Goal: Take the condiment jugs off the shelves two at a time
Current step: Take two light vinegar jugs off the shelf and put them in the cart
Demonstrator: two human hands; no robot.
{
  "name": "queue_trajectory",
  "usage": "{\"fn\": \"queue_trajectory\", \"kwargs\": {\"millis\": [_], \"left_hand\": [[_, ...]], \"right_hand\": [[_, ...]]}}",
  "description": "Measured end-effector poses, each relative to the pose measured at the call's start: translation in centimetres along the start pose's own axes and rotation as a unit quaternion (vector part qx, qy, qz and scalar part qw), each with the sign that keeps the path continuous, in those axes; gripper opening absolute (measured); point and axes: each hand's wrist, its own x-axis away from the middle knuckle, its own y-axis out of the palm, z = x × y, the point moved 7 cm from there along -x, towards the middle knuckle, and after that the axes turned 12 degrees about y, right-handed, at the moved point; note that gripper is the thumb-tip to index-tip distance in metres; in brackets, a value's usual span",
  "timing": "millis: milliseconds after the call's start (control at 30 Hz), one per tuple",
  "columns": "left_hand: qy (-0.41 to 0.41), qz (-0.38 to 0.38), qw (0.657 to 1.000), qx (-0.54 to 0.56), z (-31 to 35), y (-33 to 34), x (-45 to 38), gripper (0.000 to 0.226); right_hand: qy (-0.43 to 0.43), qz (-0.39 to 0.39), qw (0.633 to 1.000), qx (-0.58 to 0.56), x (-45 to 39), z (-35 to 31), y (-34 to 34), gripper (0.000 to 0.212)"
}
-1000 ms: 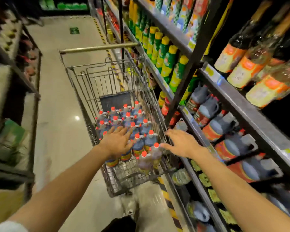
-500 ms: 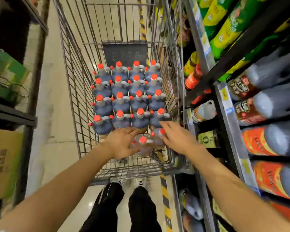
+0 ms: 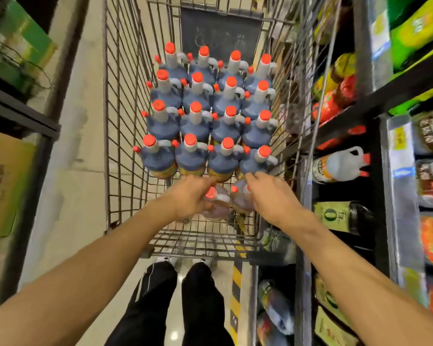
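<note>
A wire shopping cart [image 3: 115,121] holds several dark condiment jugs [image 3: 196,121] with red caps, standing upright in tight rows. In the nearest row, my left hand [image 3: 190,198] grips the neck of a jug [image 3: 216,204] whose red cap shows by my fingers. Right beside it stands a second jug [image 3: 239,202]; my right hand [image 3: 273,198] lies over its top and holds it, with my fingers hiding its handle. Both jugs are low inside the cart, close behind the full rows. One more jug [image 3: 340,166] lies on its side on the shelf at right.
Dark metal shelving [image 3: 398,171] packed with bottles and packets runs close along the cart's right side. A shelf with green and yellow cartons [image 3: 5,181] stands on the left. Bare floor [image 3: 80,146] lies between it and the cart. My legs [image 3: 160,308] are just behind the cart's near end.
My view has tilted down over the cart. Both hands have sunk lower into the cart's near end with the two jugs, which now sit behind the rows.
</note>
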Motion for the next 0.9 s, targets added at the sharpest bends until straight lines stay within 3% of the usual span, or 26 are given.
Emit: {"fn": "queue_trajectory", "kwargs": {"millis": [133,400,567,733,900], "left_hand": [[0.001,0.042,0.999,-0.016,-1.9,-1.6,2.1,0.046],[-0.040,0.087,0.995,-0.033,-6.3,-3.1,5.5,0.026],[-0.073,0.156,0.985,0.021,-7.2,-2.9,5.8,0.032],[-0.134,0.238,0.950,0.153,-8.0,-2.1,5.8,0.047],[-0.206,0.266,0.895,0.291,-8.9,0.7,6.4,0.086]], "right_hand": [[-0.015,0.015,1.000,-0.001,0.2,-1.8,-0.5,0.051],[-0.073,0.055,0.995,-0.029,-0.9,-6.6,-1.7,0.045],[-0.055,0.056,0.985,-0.151,-1.8,-6.2,-1.0,0.039],[0.011,-0.012,0.906,-0.423,-3.8,-3.6,2.2,0.043],[0.031,-0.066,0.836,-0.544,-4.1,-2.7,6.1,0.066]]}}
